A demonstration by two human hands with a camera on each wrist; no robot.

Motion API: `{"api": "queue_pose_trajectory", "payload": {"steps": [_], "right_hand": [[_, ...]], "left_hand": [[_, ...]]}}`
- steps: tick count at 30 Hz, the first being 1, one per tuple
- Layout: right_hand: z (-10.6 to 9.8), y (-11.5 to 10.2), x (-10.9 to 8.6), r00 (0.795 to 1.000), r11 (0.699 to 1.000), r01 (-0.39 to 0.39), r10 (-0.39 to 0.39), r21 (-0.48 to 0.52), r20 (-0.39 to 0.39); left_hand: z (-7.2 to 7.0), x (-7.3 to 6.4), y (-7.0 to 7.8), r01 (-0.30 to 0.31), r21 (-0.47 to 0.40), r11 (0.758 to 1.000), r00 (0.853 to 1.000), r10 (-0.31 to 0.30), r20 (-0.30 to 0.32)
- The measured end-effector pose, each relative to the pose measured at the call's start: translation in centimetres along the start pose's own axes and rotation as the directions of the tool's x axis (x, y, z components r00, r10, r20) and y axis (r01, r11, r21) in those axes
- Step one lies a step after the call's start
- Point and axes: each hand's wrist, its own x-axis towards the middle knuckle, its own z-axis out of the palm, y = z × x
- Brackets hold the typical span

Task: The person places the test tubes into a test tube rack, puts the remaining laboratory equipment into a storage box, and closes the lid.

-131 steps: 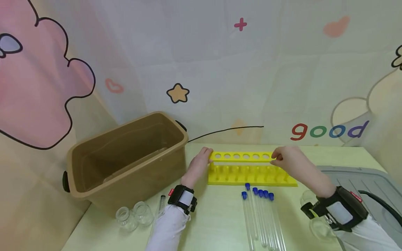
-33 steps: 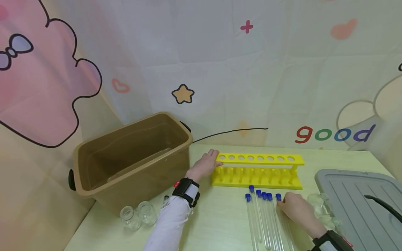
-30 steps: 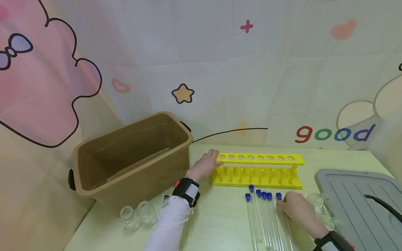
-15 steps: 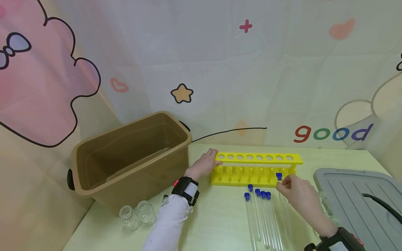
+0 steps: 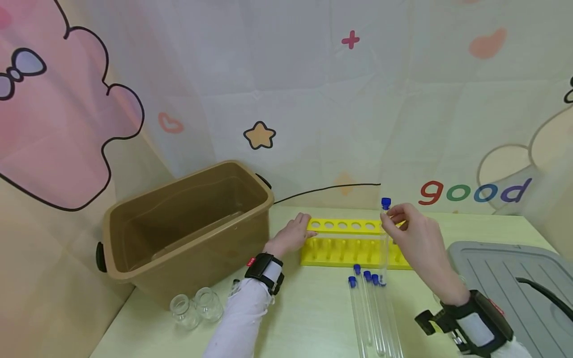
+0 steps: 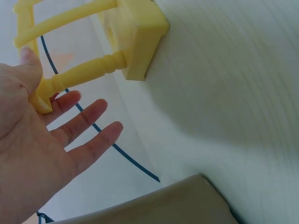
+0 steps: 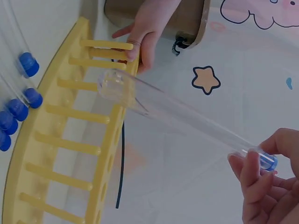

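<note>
A yellow test tube rack stands on the table with a row of round holes along its top bar. My left hand holds the rack's left end; in the left wrist view its thumb and index finger are on the top bar, the other fingers stretched out. My right hand pinches a clear test tube just below its blue cap. This tube hangs upright in front of the rack's right part, its rounded bottom below the top bar in the head view. Several more blue-capped test tubes lie side by side before the rack.
A large brown bin stands at the left, with two small glass bottles in front of it. A grey ribbed lid with a black cable over it lies at the right. A patterned sheet hangs behind.
My right hand has taken the rightmost test tube off the table and lifted it up and left to the rack. My left hand stays on the rack's end.
</note>
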Motion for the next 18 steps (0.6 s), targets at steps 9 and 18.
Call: {"api": "queue_pose_trajectory", "payload": {"steps": [9,18], "right_hand": [[1.1,-1.2,2.9,0.987,0.989,0.142,-0.137,0.052,-0.083],[3.1,-1.9,5.1,0.969,0.963,0.234,-0.22,0.132,-0.108]], "left_hand": [[-0.4,-0.3,0.6,0.039,0.008,0.999,0.999,-0.039,0.006],[-0.6,-0.5,0.8,0.049,0.039,0.998,0.999,-0.05,0.008]]}}
